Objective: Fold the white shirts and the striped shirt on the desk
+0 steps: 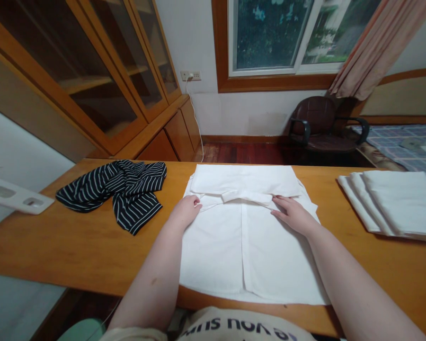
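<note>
A white shirt [213,251] lies spread on the wooden table in front of me, its front placket running down the middle. The upper part is folded over, and a strip of white cloth crosses below that fold. At the shirt's left edge, my left hand [186,211] is closed, its curled fingers and thumb pinching the fabric. My right hand [294,215] rests on the right side of the shirt, fingers stretched along the crossing strip and thumb apart. Its fingertips touch the fold's lower edge.
A crumpled black-and-white striped garment [128,187] lies left on the table [85,251]. Folded white cloths [397,201] are stacked at the right. A white plastic object [17,196] juts in from the left. Beyond stand a glass-door cabinet [152,118] and a brown armchair [314,121].
</note>
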`<state>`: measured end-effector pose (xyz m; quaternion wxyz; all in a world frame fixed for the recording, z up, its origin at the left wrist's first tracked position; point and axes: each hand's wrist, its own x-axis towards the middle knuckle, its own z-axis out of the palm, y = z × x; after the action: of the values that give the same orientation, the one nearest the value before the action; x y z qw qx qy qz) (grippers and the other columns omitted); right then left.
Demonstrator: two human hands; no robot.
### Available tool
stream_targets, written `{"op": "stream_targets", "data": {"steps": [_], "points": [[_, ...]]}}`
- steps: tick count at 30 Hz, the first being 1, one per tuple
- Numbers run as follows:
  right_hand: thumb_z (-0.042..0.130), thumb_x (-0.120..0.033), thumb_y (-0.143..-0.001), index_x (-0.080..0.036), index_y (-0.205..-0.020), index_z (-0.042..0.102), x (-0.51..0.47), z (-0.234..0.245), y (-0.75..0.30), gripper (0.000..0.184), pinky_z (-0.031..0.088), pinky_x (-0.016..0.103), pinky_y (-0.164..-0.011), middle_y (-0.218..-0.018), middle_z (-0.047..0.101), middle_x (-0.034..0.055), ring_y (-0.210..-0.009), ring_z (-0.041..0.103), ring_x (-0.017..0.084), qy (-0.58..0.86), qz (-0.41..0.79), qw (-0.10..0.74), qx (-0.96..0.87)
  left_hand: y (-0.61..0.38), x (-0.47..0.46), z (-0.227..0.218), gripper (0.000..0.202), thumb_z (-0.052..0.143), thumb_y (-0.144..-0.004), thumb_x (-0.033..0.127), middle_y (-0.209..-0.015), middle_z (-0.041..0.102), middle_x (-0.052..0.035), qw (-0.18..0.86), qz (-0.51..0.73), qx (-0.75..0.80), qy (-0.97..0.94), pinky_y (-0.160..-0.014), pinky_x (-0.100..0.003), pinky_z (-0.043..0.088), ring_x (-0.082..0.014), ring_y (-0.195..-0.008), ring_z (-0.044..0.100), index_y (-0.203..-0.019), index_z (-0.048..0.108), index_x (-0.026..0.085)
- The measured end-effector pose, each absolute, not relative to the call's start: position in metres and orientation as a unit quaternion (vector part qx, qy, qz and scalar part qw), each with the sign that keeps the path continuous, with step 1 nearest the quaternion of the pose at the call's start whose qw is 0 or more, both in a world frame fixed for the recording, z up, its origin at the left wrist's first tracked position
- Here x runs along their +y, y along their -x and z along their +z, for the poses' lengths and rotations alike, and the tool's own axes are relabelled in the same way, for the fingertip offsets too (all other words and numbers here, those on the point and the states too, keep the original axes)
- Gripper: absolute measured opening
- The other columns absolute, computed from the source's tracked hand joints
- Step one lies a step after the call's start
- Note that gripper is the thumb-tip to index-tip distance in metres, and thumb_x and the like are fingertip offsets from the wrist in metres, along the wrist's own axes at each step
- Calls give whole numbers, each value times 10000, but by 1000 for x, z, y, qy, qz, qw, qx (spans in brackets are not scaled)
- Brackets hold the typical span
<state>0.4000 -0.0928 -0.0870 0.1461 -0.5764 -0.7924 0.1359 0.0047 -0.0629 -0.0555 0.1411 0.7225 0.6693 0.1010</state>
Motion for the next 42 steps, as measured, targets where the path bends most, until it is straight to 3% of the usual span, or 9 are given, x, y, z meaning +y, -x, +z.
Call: {"op": "stream_targets", "data": {"steps": [3, 8, 13, 20, 24, 29, 32, 35, 42], "points": [[501, -484, -855, -191, -1276, 560, -93, -87, -400, 517, 358, 446, -1034, -1333, 526, 121, -1220, 471, 291, 577, 141, 151, -790, -2, -58, -61, 150, 480, -836, 270, -869, 649, -70, 142, 113, 700, -690, -725, -277, 447, -188, -807, 599, -840, 599, 179], [499, -494, -854, -203, -1283, 552, -92, -88, -401, 521, 346, 453, -1043, -1353, 508, 117, -1234, 458, 294, 578, 147, 150, -789, 7, -51, -65, 363, 497, -829, 262, -1150, 599, -147, 75, 137, 757, -634, -916, -321, 426, -229, -1053, 570, -1159, 539, 117], [492, -504, -857, -213, -1281, 555, -93, -87, -401, 518, 357, 453, -1035, -1346, 515, 113, -1224, 466, 296, 580, 147, 153, -787, -7, -57, -75, 587, 400, -895, 378, -1476, 289, -235, 70, 11, 736, -673, -1085, -439, 255, -323, -1379, 242, -1376, 356, 45], [473, -501, -865, -184, -1281, 556, -93, -86, -400, 530, 354, 449, -1037, -1336, 524, 125, -1235, 454, 295, 574, 148, 154, -790, -22, -60, -85, 835, 339, -869, 564, -1510, 97, -279, 88, -31, 723, -685, -1128, -460, 134, -345, -1412, 63, -1431, 210, -40], [483, -470, -861, -207, -1225, 601, -93, -80, -398, 464, 379, 422, -1009, -1301, 559, 107, -1201, 491, 280, 575, 161, 168, -784, -21, -60, -85, 814, 364, -868, 566, -1497, 151, -291, 65, -9, 717, -694, -1117, -468, 167, -361, -1404, 117, -1412, 266, -32], [418, -468, -869, -211, -981, 698, -97, -63, -424, 397, 474, 358, -772, -1000, 692, 111, -919, 629, 267, 746, 87, 147, -644, -18, -63, -77, 548, 330, -926, 430, -1431, 376, -227, 47, 32, 693, -719, -1075, -442, 273, -305, -1348, 319, -1319, 442, 64], [425, -424, -851, -154, -1015, 687, -99, -60, -454, 410, 464, 382, -750, -1016, 680, 165, -927, 626, 305, 828, 9, 122, -546, -18, -62, -71, 408, 330, -928, 305, -1304, 532, -176, 43, 60, 680, -730, -991, -386, 378, -270, -1215, 485, -1225, 537, 117], [452, -392, -827, -130, -1031, 684, -98, -66, -477, 405, 462, 379, -721, -972, 693, 170, -883, 638, 304, 854, 32, 102, -509, -16, -58, -69, 361, 333, -901, 199, -1101, 651, -123, 42, 83, 694, -714, -897, -357, 438, -255, -1041, 587, -1128, 613, 171], [580, -422, -720, -171, -973, 691, -96, -68, -467, 373, 446, 332, -649, -926, 705, 122, -821, 642, 275, 842, 100, 90, -522, -3, -49, -73, 352, 388, -845, 148, -1130, 609, -125, 62, 147, 750, -642, -911, -341, 441, -247, -1037, 580, -1106, 624, 166]]}}
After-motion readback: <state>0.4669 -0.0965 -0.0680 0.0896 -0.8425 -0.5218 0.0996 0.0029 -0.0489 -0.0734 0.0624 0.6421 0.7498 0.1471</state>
